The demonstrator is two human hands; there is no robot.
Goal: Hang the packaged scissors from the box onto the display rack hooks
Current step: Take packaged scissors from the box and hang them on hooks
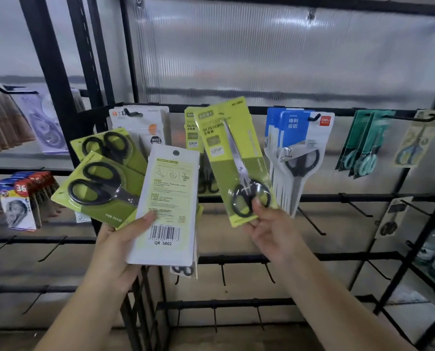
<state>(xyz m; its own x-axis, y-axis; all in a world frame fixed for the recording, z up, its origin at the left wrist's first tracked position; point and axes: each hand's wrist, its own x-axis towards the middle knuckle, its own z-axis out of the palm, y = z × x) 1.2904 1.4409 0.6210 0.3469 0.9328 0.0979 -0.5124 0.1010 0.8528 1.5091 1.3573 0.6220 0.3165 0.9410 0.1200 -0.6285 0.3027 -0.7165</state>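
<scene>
Right hand (269, 225): we pinch one green scissors pack (233, 160) by its lower edge, thumb on the black handles, its top tilted up against the rack's top rail (343, 112).
Left hand (120, 245): fingers curled round a fanned stack of packs (140, 196), the front one showing its white barcode back.
Open room: bare hooks (312, 221) below and right of the raised pack.
Hidden: we cannot see the hook behind the pack's top; the box is out of view.

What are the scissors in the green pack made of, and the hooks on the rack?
The scissors in the right hand look like shiny steel blades, bright and reflective, with glossy black handles, probably plastic. The green pack looks like printed card, perhaps under clear plastic. The hooks look like thin black-coated metal wire.
</scene>
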